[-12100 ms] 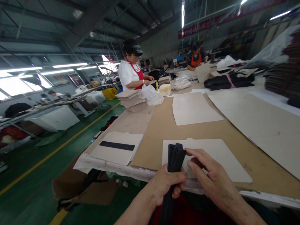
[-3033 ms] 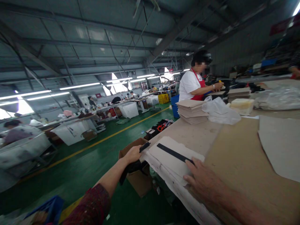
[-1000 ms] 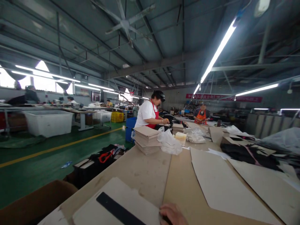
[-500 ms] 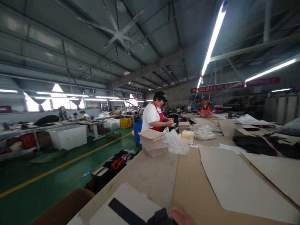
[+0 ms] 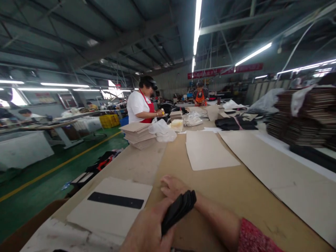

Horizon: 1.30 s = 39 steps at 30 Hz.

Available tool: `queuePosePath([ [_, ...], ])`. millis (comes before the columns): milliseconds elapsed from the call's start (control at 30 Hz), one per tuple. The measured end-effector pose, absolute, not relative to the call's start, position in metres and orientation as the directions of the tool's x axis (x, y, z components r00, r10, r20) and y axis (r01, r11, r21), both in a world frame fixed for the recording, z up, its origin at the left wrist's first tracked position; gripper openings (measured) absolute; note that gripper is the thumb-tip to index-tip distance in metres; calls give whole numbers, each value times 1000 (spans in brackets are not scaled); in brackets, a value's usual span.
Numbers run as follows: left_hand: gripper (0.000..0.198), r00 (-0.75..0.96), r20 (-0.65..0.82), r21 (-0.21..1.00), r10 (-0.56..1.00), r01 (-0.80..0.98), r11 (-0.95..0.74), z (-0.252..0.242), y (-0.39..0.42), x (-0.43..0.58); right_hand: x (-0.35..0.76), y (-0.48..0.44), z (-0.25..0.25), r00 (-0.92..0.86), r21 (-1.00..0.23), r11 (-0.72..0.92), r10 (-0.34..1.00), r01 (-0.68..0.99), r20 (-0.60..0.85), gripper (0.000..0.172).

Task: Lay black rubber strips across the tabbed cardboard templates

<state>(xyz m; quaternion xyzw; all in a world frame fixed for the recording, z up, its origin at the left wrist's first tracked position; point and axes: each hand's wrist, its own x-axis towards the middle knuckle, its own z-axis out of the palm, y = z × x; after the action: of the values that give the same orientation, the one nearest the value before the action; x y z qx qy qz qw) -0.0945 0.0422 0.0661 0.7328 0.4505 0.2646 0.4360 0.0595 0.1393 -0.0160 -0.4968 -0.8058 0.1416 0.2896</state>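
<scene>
My left hand [image 5: 147, 227] is closed around a stack of black strips [image 5: 180, 211] at the bottom centre, their ends fanned out toward the right. Just beyond them, my right hand [image 5: 173, 186] reaches across from the right, low over the brown tabletop [image 5: 168, 164]. Its fingers are loosely bent and apart, and I see nothing in them. To the left, a single black strip [image 5: 115, 200] with small holes near one end lies flat on a pale cardboard sheet [image 5: 105, 218]. The strips partly cover my right wrist.
Large cardboard panels [image 5: 210, 150] lie on the right. Further back are a cardboard stack [image 5: 139, 134], plastic bags [image 5: 162, 130] and a cream block [image 5: 176, 125]. Dark stacked pieces [image 5: 301, 122] rise at right. A co-worker in a red apron [image 5: 143, 105] stands beyond the table's left edge.
The view has turned right and down. Both hands have come further into sight, with the strip stack now clear in my left hand. The right hand has reached forward and left.
</scene>
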Motion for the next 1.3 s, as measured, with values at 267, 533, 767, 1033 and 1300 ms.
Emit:
queuePosePath([
  [267, 32, 554, -94, 290, 827, 810, -510, 65, 122, 1, 282, 107, -1, 43, -271, -21, 996, 962, 77, 47],
  [533, 31, 447, -122, 212, 886, 884, -417, 13, 207, 80, 376, 149, -28, 263, -133, -253, 963, 958, 56, 37],
  [767, 32, 451, -48, 227, 891, 874, -430, -17, 226, 91, 376, 167, -43, 275, -54, -272, 960, 961, 57, 38],
  [1033, 34, 479, -115, 187, 870, 871, -455, -2, 176, 53, 351, 97, -40, 186, -68, -184, 982, 981, 19, 37],
  [1300, 56, 470, -175, 411, 865, 833, -370, 8, 53, -50, 325, -57, -130, -50, -170, 130, 910, 977, 411, 43],
])
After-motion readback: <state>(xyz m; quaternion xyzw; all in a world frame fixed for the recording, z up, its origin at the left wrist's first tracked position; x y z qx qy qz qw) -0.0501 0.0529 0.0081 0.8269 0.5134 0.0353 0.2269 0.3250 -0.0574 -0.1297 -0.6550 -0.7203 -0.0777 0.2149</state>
